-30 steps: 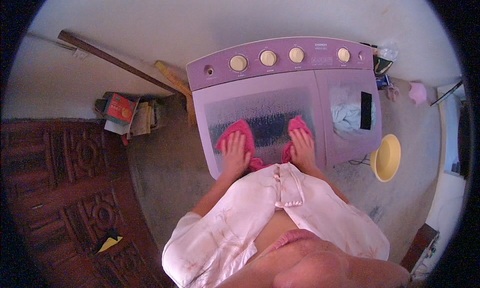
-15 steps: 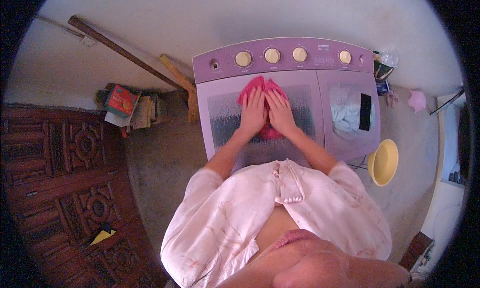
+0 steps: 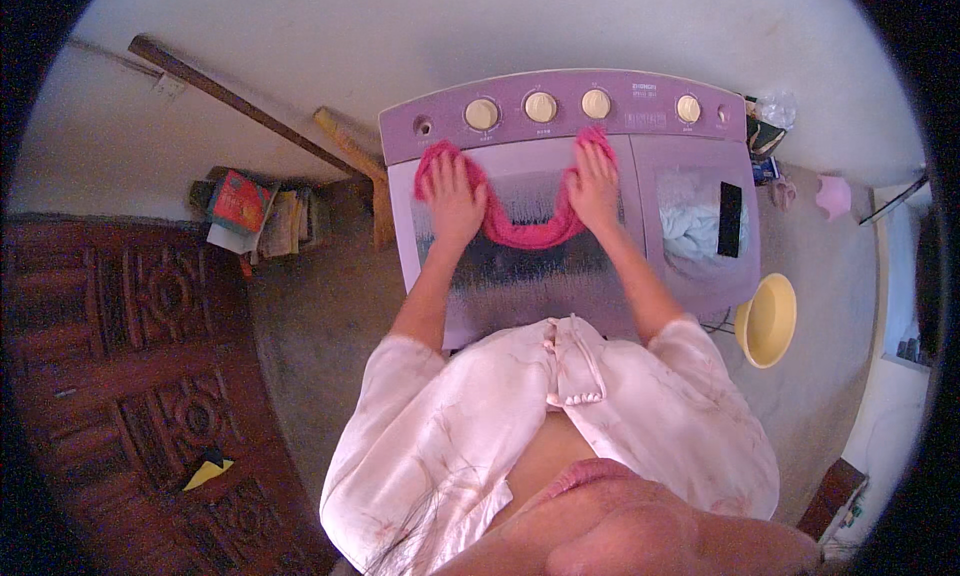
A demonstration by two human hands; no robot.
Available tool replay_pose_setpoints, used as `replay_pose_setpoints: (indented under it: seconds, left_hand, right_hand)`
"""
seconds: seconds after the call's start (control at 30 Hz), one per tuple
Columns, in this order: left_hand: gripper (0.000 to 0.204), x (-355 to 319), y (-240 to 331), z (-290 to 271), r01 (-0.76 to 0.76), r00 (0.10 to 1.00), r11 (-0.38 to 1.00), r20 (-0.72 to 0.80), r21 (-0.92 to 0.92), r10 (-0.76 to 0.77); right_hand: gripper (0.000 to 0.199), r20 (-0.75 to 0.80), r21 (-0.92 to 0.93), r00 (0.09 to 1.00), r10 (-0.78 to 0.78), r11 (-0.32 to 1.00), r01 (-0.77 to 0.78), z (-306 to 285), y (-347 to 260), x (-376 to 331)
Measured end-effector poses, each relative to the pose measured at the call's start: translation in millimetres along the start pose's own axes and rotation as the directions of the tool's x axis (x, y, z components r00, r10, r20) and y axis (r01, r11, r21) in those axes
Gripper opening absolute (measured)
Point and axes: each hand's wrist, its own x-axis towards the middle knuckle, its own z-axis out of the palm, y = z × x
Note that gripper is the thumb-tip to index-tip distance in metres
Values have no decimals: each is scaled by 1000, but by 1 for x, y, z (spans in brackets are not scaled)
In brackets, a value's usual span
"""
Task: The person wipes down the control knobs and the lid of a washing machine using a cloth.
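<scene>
both palms are flat on the pink cloth (image 3: 520, 231), left hand (image 3: 455, 194) and right hand (image 3: 594, 184) spread wide, fingers open, pressing rather than gripping. the cloth sags in a curve between them across the purple washing machine (image 3: 560, 276) lid, up near the row of cream knobs (image 3: 540, 106). the wipe looks well underway; the lid's front strip seems still to go. half a second back the hands were together mid-lid; now they've swept apart toward the back corners.

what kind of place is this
Probably a home laundry corner: a purple twin-tub washing machine against a plain wall, a yellow basin on the floor, and a carved wooden door beside it.
</scene>
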Motion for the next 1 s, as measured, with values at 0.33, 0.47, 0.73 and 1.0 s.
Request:
replay_pose_setpoints:
  seconds: [0.33,0.47,0.73,1.0]
  left_hand:
    - [74,-152,48,-52,-151,889,956,388,-252,243]
    - [77,-167,5,-66,-44,948,993,310,-112,77]
    - [71,5,12,-2,57,997,997,46,-57,-54]
    - [74,-110,53,-36,-177,908,945,325,-275,265]
  right_hand:
    - [60,291,115,944,-157,985,128,-48,-33,-171]
    - [61,287,-39,956,59,998,-49,-81,16,-193]
    - [59,-27,-6,999,-39,999,39,-5,1,11]
    - [60,246,178,948,-202,971,161,-35,-54,-129]
